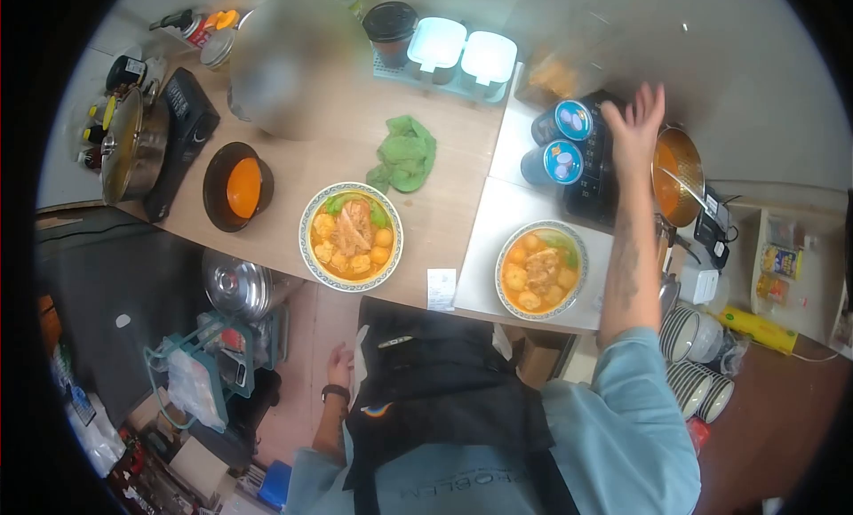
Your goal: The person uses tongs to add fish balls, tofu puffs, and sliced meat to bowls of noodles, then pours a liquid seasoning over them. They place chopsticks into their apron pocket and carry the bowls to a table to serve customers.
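My right hand [634,124] reaches forward with its fingers spread and nothing in them. It is over the far end of a black induction cooker [593,199], between two blue-topped containers [562,162] and a hammered gold-coloured pot [680,177] of orange liquid with a handle leaning out. Down beside my apron [435,382], my left hand [339,366] hangs loose and holds nothing. Two patterned bowls of orange soup with round pieces, meat and greens stand in front of me: the left bowl [305,239] on the wooden counter, the right bowl [584,264] on the white top.
A green cloth [407,155] and a paper slip [442,289] lie on the counter [444,213]. A dark bowl [213,191] holds orange liquid. Behind are white-lidded boxes [436,44]. A lidded pot [133,151] stands far left; stacked bowls [680,333] are low on the right.
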Action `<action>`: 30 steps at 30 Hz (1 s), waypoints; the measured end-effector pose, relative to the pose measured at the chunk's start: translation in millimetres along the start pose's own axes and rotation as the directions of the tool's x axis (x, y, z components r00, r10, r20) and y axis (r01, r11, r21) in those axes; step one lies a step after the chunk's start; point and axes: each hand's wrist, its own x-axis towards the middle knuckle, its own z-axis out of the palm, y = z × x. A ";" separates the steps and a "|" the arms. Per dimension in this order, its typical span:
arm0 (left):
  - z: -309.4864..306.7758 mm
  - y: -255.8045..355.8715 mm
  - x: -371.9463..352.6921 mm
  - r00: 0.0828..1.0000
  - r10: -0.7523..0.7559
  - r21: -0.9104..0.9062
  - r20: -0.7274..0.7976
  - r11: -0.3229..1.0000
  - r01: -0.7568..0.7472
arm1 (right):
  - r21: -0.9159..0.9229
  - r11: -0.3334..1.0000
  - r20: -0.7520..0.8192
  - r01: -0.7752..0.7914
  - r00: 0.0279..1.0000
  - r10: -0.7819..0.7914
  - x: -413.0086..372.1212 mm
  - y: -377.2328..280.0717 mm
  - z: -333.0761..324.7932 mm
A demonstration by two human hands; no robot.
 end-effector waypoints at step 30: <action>-87.5 -18.3 97.3 0.982 0.187 -0.080 0.022 0.979 -0.185 | -0.428 0.818 0.890 0.385 0.338 0.306 -162.3 -239.5 144.4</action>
